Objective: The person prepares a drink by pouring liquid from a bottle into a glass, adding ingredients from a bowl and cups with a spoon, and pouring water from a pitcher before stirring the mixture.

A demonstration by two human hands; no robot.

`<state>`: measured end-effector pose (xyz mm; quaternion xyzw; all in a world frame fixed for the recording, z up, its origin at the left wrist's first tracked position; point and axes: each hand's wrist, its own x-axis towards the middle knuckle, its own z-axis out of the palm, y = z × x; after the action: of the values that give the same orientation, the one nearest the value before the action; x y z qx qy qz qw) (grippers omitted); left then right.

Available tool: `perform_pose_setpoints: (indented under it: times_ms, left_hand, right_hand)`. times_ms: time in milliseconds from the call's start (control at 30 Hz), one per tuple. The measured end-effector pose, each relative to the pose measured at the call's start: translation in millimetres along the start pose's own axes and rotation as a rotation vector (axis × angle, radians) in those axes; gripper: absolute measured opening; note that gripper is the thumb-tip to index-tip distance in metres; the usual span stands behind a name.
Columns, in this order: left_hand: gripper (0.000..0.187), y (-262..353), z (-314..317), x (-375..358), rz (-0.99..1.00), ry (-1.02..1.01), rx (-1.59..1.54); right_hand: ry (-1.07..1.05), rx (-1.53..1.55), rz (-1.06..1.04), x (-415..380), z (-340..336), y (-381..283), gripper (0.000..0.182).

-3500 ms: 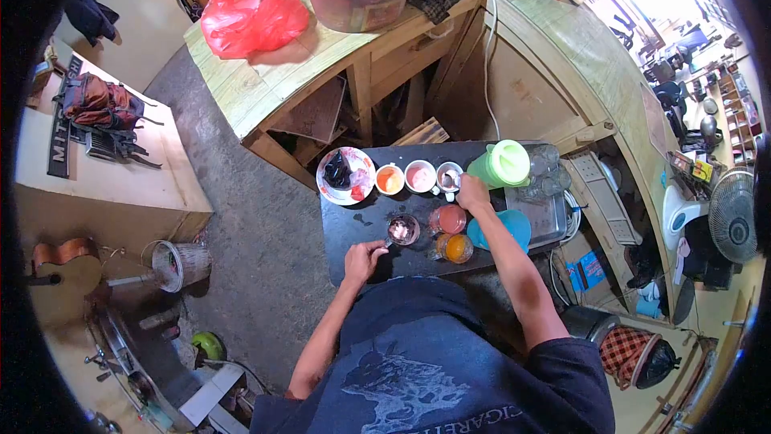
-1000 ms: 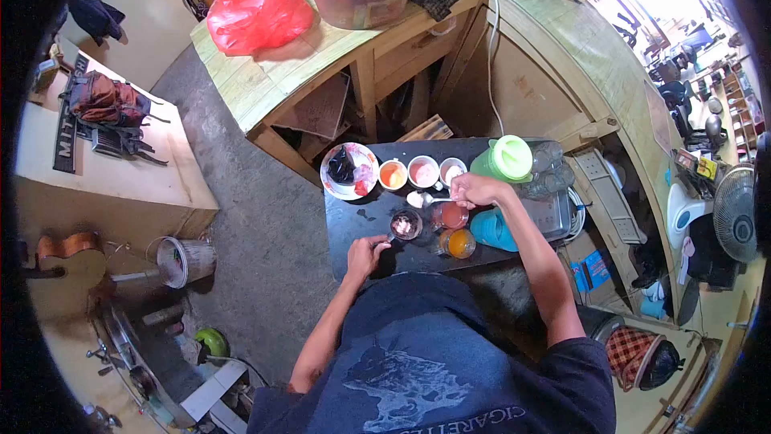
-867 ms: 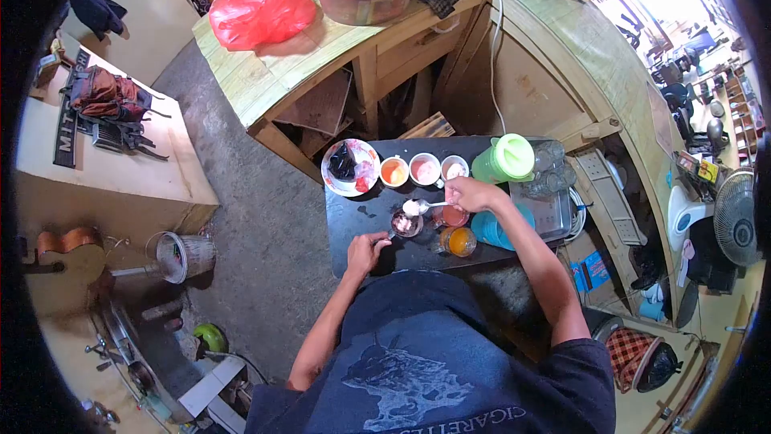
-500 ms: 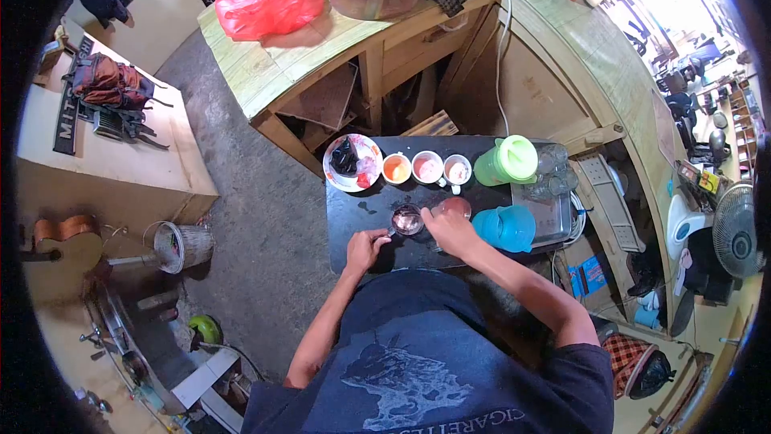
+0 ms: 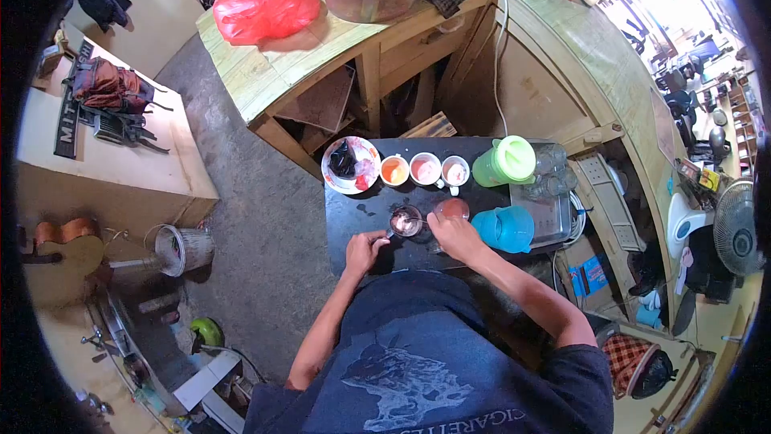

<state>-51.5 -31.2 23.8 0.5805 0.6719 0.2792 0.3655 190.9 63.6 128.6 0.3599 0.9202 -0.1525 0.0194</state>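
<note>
One glass mug (image 5: 405,223) against the left hand (image 5: 367,252)

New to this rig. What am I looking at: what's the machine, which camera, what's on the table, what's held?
No machine: a person works bare-handed. Every picture comes from one camera on their head, looking forward and down. The left hand holds a clear glass mug with dark contents by its handle; the right hand holds what looks like a thin metal spoon, dipped in it. Also on the low black table: a patterned white plate with plastic bags, three white cups, a light green pitcher and a translucent blue container.
</note>
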Motion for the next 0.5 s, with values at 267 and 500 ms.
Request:
perform_pose_setpoints:
  times_ms: [267, 500]
  left_hand:
    - [0.027, 2, -1, 1, -0.054, -0.043, 0.033]
    - [0.027, -4, 2, 1, 0.02, -0.008, -0.003]
  right_hand:
    - [0.105, 0.388, 0.096, 2, 18, 31, 0.018]
    - [-0.008, 0.628, 0.421, 32, -20, 65, 0.009]
